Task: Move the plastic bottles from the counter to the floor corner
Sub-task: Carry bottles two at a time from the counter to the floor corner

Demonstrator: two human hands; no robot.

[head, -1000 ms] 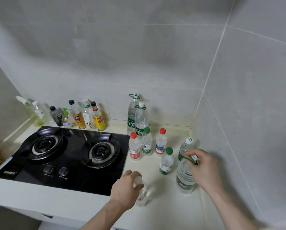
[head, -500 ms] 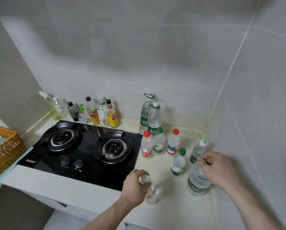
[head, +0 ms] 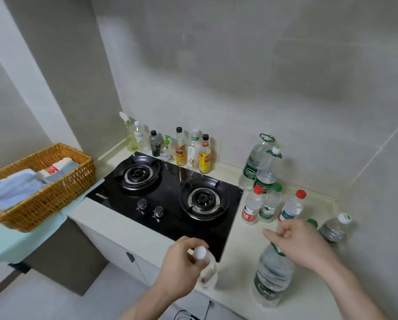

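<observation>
A pale cream stone counter [head: 239, 241] runs along a wall of large grey tiles [head: 239, 88] and ends at a tiled side wall on the right. Set into it is a black glass two-burner gas hob [head: 170, 197] with two knobs near its front edge. Along the counter's back edge behind the hob stands a row of sauce and cleaner bottles [head: 181, 148].

The left hand [head: 181, 262] curls its fingers round the neck of a small clear plastic bottle with a white cap [head: 206, 269], at the counter's front edge just right of the hob. The right hand [head: 302, 241] pinches the top of a large clear plastic water bottle with a green label [head: 273, 278], near the front right corner; whether that bottle touches the counter cannot be told.

More clear plastic bottles with red, green and white caps [head: 269, 199] stand grouped towards the back right corner. Left of the counter, a woven wicker basket [head: 50, 195] of folded cloths sits on a mint-green surface [head: 20, 243]. Grey floor [head: 43, 303] shows below.
</observation>
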